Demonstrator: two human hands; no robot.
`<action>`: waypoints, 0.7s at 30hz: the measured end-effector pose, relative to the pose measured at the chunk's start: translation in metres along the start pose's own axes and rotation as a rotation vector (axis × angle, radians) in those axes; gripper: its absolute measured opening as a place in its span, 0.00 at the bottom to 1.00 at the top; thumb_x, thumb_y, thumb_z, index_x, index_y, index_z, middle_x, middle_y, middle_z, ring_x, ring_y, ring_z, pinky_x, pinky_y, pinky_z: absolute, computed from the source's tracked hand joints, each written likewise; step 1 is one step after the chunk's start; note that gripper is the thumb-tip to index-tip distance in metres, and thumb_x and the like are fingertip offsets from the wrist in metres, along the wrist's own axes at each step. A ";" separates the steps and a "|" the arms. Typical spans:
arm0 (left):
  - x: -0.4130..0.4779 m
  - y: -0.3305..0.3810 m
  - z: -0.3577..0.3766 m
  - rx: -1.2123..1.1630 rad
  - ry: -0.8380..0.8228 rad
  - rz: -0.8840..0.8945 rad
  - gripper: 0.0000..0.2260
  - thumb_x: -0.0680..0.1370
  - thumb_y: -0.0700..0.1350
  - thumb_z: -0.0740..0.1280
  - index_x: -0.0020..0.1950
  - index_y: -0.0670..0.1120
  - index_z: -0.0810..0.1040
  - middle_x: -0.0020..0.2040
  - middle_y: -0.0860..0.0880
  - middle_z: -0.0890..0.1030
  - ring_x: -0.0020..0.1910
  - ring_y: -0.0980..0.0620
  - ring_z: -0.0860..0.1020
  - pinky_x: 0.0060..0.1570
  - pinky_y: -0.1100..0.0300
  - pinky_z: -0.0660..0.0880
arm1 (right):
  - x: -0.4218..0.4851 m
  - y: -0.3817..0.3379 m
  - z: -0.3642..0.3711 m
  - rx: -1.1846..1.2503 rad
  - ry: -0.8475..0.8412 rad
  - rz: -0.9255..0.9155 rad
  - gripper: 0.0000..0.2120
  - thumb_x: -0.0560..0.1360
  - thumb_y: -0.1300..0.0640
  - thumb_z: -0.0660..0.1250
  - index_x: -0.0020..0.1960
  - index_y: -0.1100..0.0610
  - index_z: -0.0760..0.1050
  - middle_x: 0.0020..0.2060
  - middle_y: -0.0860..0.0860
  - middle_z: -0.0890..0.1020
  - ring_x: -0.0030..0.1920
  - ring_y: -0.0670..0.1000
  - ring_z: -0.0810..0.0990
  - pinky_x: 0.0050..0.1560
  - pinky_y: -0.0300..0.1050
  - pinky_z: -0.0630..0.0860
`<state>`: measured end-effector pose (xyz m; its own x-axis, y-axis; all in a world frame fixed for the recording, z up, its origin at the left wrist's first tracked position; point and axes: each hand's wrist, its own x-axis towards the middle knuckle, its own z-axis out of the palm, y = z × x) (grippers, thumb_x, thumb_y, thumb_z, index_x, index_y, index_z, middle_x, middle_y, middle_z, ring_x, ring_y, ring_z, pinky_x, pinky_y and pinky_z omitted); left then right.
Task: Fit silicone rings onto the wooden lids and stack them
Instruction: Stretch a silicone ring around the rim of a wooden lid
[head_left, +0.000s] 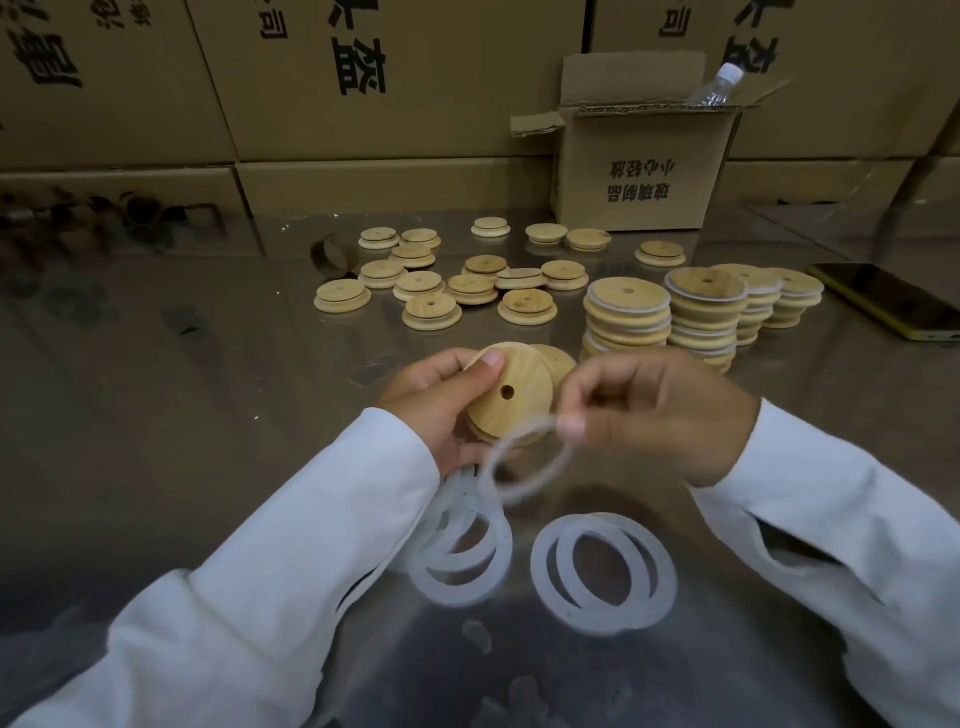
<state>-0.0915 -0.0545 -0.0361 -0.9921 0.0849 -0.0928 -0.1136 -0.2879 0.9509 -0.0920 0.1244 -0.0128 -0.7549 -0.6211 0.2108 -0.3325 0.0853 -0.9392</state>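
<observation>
My left hand (434, 402) grips a round wooden lid (511, 392) with a small centre hole, thumb on its top face; a second lid (558, 361) shows just behind it. My right hand (649, 415) pinches a translucent silicone ring (524, 462) that hangs below the lid's lower edge. More silicone rings (460, 545) dangle from under my left hand onto the table. A pair of loose rings (605, 571) lies on the table in front of me. Stacks of ringed lids (626, 317) stand at the right, and several bare lids (431, 312) lie scattered behind.
The work surface is a shiny metal table (208, 415). An open cardboard box (644, 166) with a plastic bottle (717, 85) stands at the back right. A phone (893, 299) lies at the far right. A tape roll core (332, 254) sits at the back left. Large cartons (311, 78) wall the rear.
</observation>
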 end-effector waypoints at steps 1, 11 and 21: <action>-0.001 0.000 0.001 0.015 -0.001 -0.013 0.04 0.73 0.43 0.66 0.43 0.43 0.78 0.39 0.44 0.80 0.39 0.45 0.80 0.31 0.51 0.81 | 0.002 0.000 0.001 0.072 0.119 -0.015 0.05 0.62 0.58 0.74 0.36 0.55 0.78 0.29 0.47 0.81 0.32 0.42 0.79 0.35 0.32 0.75; -0.002 0.003 0.008 -0.033 -0.058 -0.195 0.20 0.76 0.56 0.58 0.55 0.40 0.75 0.48 0.41 0.80 0.40 0.44 0.82 0.32 0.50 0.80 | 0.013 0.018 0.013 0.180 0.574 0.235 0.05 0.68 0.60 0.71 0.34 0.53 0.80 0.27 0.48 0.82 0.30 0.45 0.77 0.37 0.38 0.74; -0.005 -0.002 0.010 0.058 -0.074 0.000 0.08 0.79 0.40 0.58 0.50 0.44 0.77 0.47 0.40 0.80 0.45 0.43 0.80 0.38 0.51 0.80 | 0.013 0.018 0.016 0.080 0.606 0.198 0.07 0.69 0.58 0.71 0.33 0.50 0.80 0.26 0.44 0.81 0.28 0.40 0.77 0.33 0.32 0.73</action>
<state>-0.0854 -0.0444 -0.0348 -0.9851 0.1558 -0.0731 -0.1085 -0.2326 0.9665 -0.0986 0.1055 -0.0309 -0.9910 -0.0473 0.1250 -0.1285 0.0800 -0.9885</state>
